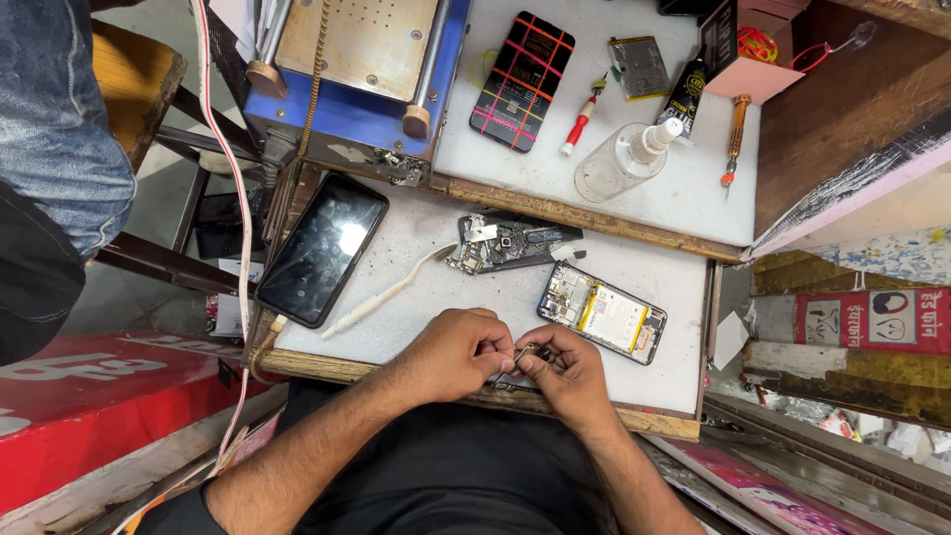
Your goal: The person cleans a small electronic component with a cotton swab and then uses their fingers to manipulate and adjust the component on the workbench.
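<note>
Small metal part (528,354), low centre of frame at the near edge of the white work mat (416,297). Left hand (451,352) and right hand (567,372) meet over it, fingertips pinched tight on it, wrists angled in from the bottom. Just above right: opened phone (602,312), innards exposed. Above the hands, a detached phone frame (505,243). Upper centre, a clear squeeze bottle (622,159) lying down, contents not discernible.

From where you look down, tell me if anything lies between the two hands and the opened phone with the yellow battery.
Nothing visible does. The left hand and right hand pinch a small metal part together at the table's near edge. The opened phone lies just beyond the right hand, only bare white surface between.
</note>
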